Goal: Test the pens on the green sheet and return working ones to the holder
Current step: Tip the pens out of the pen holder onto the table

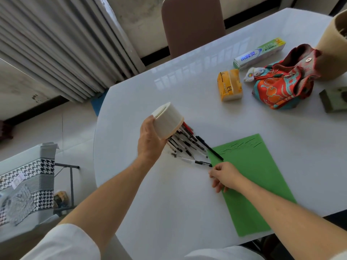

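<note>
The pens [185, 145] lie in a loose pile on the white bench [187, 203], just left of the green sheet [251, 184]; one black pen [209, 148] reaches onto the sheet's top left corner. Black scribbles show near the far edge of the sheet. The white holder [168, 120] is tipped over above the pile, its mouth facing down toward the pens, some of which are at its opening. The left hand [150, 139] has its grip clamped around the holder from the side. The right hand [224, 175] rests at the left edge of the sheet, fingers loosely curled; I cannot tell if they pinch anything. Farther back lie a yellow tissue pack [230, 85], a long box [260, 53] and a colourful bag [283, 81].
</note>
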`<state>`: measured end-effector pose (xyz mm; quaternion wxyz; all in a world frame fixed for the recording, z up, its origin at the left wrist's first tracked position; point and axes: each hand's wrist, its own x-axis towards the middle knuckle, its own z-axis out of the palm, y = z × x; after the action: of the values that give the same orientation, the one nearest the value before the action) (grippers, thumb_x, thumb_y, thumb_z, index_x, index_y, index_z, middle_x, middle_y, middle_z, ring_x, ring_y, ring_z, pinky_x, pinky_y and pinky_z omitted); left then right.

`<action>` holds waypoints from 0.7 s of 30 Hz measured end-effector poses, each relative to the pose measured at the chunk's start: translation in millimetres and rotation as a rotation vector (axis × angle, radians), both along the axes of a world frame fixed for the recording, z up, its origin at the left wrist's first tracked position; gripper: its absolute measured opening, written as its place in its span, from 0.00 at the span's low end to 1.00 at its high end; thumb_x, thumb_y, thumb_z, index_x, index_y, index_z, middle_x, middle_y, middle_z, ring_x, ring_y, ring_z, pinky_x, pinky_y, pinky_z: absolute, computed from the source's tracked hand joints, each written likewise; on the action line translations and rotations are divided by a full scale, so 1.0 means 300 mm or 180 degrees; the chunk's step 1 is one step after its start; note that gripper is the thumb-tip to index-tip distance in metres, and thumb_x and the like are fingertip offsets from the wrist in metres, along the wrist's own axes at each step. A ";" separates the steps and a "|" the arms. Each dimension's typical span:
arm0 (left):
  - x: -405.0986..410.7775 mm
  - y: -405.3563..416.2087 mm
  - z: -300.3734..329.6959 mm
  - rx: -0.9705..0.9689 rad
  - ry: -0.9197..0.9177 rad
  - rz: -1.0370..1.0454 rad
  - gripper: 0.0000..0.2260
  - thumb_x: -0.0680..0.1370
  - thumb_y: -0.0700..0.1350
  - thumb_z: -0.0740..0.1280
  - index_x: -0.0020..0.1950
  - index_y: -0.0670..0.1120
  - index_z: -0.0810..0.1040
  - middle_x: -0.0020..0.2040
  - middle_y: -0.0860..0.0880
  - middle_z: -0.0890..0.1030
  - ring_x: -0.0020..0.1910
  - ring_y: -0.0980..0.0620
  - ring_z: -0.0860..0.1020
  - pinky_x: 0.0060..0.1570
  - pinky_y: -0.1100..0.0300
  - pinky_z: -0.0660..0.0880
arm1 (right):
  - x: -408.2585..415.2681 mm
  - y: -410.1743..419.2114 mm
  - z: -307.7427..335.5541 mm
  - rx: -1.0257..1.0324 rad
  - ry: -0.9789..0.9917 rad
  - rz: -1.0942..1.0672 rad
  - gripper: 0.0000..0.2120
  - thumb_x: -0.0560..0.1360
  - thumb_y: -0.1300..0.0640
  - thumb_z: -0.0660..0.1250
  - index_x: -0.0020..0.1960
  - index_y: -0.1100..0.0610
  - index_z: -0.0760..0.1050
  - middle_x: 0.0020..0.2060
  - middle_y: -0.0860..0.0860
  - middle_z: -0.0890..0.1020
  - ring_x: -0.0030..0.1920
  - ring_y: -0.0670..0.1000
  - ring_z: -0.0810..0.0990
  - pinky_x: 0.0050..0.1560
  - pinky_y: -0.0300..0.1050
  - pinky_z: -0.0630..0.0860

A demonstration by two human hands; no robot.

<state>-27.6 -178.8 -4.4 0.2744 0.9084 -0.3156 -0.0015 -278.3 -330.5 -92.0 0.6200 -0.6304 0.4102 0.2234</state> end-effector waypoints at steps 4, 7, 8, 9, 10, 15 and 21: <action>0.027 0.019 0.004 -0.0062 -0.0402 -0.0264 0.39 0.66 0.47 0.81 0.70 0.47 0.62 0.73 0.45 0.68 0.69 0.44 0.70 0.50 0.46 0.81 | -0.001 0.000 0.002 0.0007 -0.0018 0.0009 0.10 0.80 0.56 0.64 0.49 0.63 0.77 0.34 0.59 0.86 0.30 0.61 0.85 0.22 0.40 0.71; 0.054 0.039 0.013 -0.0115 -0.0637 -0.0419 0.39 0.67 0.46 0.81 0.69 0.47 0.62 0.73 0.44 0.67 0.71 0.42 0.69 0.51 0.42 0.81 | -0.002 -0.001 0.003 0.0009 -0.0018 -0.0001 0.10 0.80 0.56 0.64 0.49 0.63 0.77 0.34 0.59 0.86 0.30 0.61 0.85 0.21 0.40 0.71; 0.064 0.047 0.017 -0.0167 -0.0669 -0.0418 0.38 0.66 0.46 0.81 0.69 0.47 0.62 0.73 0.44 0.68 0.72 0.42 0.68 0.52 0.41 0.81 | -0.002 -0.001 0.004 0.0009 -0.0026 -0.0005 0.10 0.80 0.56 0.64 0.49 0.63 0.77 0.34 0.59 0.86 0.30 0.61 0.85 0.21 0.40 0.71; 0.073 0.054 0.023 -0.0231 -0.0674 -0.0395 0.38 0.66 0.46 0.81 0.68 0.47 0.62 0.73 0.45 0.68 0.73 0.42 0.68 0.53 0.42 0.81 | -0.001 -0.001 0.004 0.0010 -0.0033 -0.0006 0.10 0.81 0.56 0.64 0.49 0.63 0.77 0.34 0.59 0.86 0.30 0.61 0.85 0.21 0.41 0.71; 0.082 0.062 0.029 -0.0294 -0.0658 -0.0355 0.38 0.66 0.45 0.81 0.68 0.47 0.62 0.73 0.45 0.68 0.73 0.42 0.68 0.54 0.44 0.80 | 0.000 0.000 0.005 0.0010 -0.0034 -0.0004 0.10 0.81 0.56 0.64 0.49 0.63 0.77 0.34 0.59 0.86 0.30 0.61 0.85 0.22 0.41 0.71; 0.113 0.090 0.061 -0.0507 -0.0226 0.0432 0.40 0.63 0.47 0.81 0.69 0.50 0.62 0.70 0.54 0.71 0.64 0.52 0.73 0.51 0.56 0.75 | 0.000 0.000 0.008 0.0010 -0.0021 0.0017 0.10 0.80 0.56 0.64 0.49 0.63 0.77 0.34 0.59 0.86 0.30 0.61 0.85 0.21 0.41 0.72; 0.167 0.141 0.087 -0.1626 0.1474 0.2190 0.42 0.55 0.60 0.82 0.62 0.54 0.66 0.53 0.59 0.77 0.50 0.59 0.79 0.46 0.63 0.78 | 0.004 -0.001 0.016 -0.0049 -0.0015 0.0043 0.11 0.81 0.55 0.65 0.49 0.63 0.77 0.35 0.59 0.86 0.30 0.61 0.85 0.21 0.41 0.72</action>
<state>22.3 -136.5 21.7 0.5361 0.8394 0.0820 -0.0353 -277.2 -330.8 -87.1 0.6145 -0.6385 0.4062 0.2229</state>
